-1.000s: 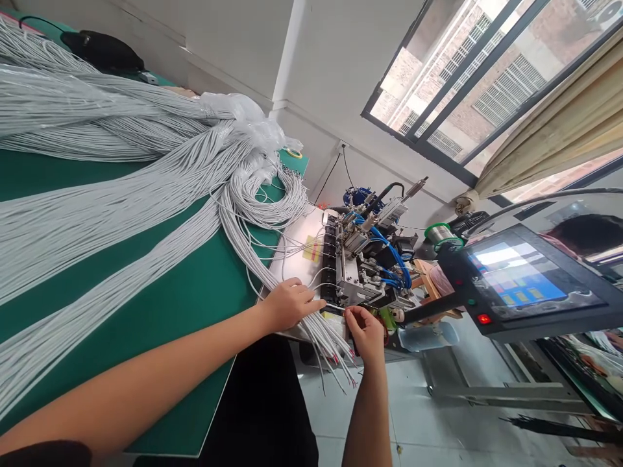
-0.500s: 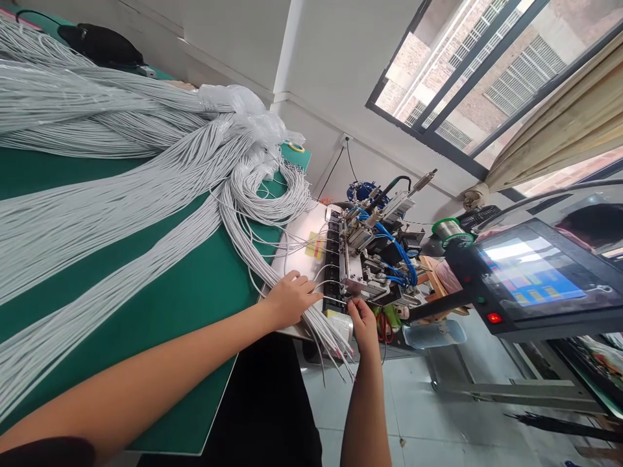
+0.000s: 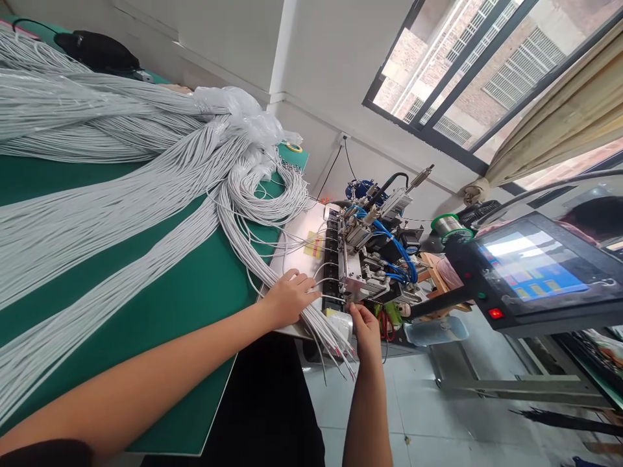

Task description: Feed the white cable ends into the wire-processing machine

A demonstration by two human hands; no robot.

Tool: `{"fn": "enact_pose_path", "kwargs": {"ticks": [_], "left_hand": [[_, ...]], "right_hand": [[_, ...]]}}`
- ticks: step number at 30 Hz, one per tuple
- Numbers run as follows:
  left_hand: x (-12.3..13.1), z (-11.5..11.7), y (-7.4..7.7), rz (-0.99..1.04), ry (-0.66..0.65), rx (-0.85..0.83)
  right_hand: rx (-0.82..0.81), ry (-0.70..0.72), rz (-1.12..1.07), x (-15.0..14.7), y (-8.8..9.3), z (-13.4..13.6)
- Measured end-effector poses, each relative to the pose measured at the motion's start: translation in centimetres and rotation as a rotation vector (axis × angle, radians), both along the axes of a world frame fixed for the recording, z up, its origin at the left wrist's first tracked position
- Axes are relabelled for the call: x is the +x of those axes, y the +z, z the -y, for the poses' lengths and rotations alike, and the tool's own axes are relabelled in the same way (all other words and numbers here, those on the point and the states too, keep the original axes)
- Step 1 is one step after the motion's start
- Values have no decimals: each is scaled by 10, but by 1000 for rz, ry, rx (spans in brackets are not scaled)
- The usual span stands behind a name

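My left hand [image 3: 292,298] is closed on a white cable [image 3: 331,297] at the near end of a machine's black slotted row [image 3: 331,259]. Across the gap, my right hand [image 3: 364,321] pinches the same cable's end with thumb and forefinger, beside the machine [image 3: 370,240] with blue air tubes. The very tip is hidden by the fingers. Under my left hand a bundle of white cables [image 3: 321,324] runs off the table edge, some ends showing red. Several other cables lie across into the slots.
Long grey-white cable bundles [image 3: 121,194] cover much of the green table [image 3: 195,285]. A screen [image 3: 535,266] on an arm stands to the right, near a spool of wire [image 3: 450,228]. Red-handled scissors [image 3: 387,324] and a clear plastic bin [image 3: 435,331] are by the machine. Another person's head shows behind the screen.
The view has shifted slightly. My right fingers are a little lower and closer against the machine's edge; my left hand stays almost in place on the cable.
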State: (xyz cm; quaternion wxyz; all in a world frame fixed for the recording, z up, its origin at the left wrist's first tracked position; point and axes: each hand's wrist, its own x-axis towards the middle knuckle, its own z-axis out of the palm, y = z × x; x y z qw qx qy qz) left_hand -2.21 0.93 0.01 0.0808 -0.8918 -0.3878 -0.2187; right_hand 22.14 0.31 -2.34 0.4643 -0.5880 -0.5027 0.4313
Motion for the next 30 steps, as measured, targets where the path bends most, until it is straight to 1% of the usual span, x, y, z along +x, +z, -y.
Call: {"fn": "enact_pose_path", "kwargs": {"ticks": [2,3,6,8,10,12,13,15,18,20,24,28,30], "left_hand": [[-1,-1,-2,7,-26,40],[-2,-1,-2,10,-38,58],[-3,-1,-4,24,-52,97],[-3,-1,-4,31,-55,108],[-4,-1,-4,30,-53,118],[-4,0,-4,29,-59,133],[-5,0,-3,33,-71,148],[-5,0,-2,50,-117,198],[-7,0,1,88,-202,288],[-7,1,3,106,-232,328],[-8,3,4,93,-231,359],[-7,4,2,88,-207,346],[-6,3,0,91,-206,330]], "right_hand": [[36,-2,54,8,9,10],[47,19,75,13,15,16],[40,181,208,24,38,35],[-14,332,284,28,53,46],[-67,461,340,28,63,54],[-65,499,396,28,68,57],[-42,477,417,28,68,57],[23,388,430,27,67,55],[100,262,401,25,62,48],[127,184,366,23,59,42],[164,47,267,17,50,30],[244,-77,98,6,38,18],[281,-109,3,-1,34,12]]}}
